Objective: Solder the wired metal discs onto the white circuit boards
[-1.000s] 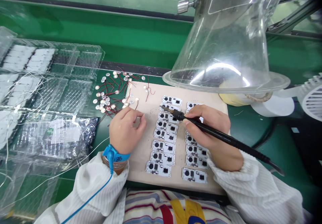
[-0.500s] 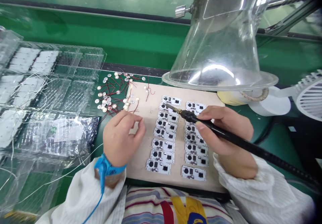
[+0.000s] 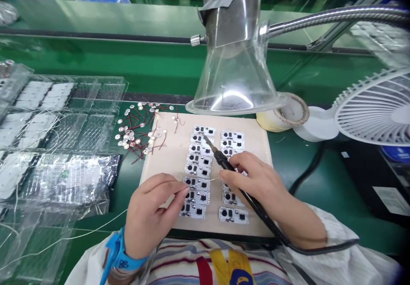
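My right hand [image 3: 259,182] grips a black soldering iron [image 3: 224,162] like a pen, its tip over the upper boards of the left column. My left hand [image 3: 150,214] pinches a thin solder wire [image 3: 201,182] that reaches right toward the boards. Two columns of small white circuit boards [image 3: 200,165] lie on a tan work board [image 3: 166,157]. A blue wrist strap [image 3: 118,255] is on my left wrist.
A clear fume hood [image 3: 235,75] hangs over the board's far edge. Small metal discs with red wires [image 3: 137,131] lie at the board's left corner. Clear plastic trays [image 3: 48,118] fill the left. A tape roll [image 3: 285,114] and white fan [image 3: 374,110] stand right.
The view has pulled back and up. My left hand moved nearer me and now holds the solder wire out toward the boards. My right hand with the iron shifted left and closer.
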A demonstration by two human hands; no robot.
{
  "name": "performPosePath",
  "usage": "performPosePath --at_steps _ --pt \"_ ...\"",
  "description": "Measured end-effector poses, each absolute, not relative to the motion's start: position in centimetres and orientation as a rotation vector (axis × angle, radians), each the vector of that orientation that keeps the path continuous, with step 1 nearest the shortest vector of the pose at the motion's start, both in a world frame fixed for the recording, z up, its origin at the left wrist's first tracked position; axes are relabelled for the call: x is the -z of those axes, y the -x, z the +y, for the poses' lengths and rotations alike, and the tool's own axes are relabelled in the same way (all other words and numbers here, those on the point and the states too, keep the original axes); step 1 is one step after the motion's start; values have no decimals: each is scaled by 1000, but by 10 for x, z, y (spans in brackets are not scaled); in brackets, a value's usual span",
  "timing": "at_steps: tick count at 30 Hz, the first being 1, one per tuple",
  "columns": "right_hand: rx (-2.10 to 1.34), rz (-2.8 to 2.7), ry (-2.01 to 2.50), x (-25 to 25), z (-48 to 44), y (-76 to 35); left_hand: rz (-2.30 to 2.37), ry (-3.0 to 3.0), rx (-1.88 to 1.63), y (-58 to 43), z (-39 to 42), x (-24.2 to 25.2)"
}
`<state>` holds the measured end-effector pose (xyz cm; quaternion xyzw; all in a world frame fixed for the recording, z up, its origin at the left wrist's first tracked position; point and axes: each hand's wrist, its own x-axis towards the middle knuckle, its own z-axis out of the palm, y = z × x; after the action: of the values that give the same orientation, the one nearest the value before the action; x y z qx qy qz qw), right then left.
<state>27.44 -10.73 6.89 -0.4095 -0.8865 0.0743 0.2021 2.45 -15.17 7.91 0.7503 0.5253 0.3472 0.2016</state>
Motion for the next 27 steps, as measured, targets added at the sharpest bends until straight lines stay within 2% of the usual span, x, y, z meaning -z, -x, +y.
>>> performPosePath --at_steps 5,10,17,27 --pt "-451 -2081 1122 -75 -85 -313 1637 -2137 -1016 -45 -138 -79" --pt "-559 -1703 1316 -64 -54 -339 1732 -2350 -1028 -70 -104 -65" --pt "-514 -1673 1236 -47 -44 -334 1799 -2344 -981 -76 -89 -40" --pt "-614 -1671 1261 -45 -43 -330 1831 -2305 -986 -77 -88 -32"
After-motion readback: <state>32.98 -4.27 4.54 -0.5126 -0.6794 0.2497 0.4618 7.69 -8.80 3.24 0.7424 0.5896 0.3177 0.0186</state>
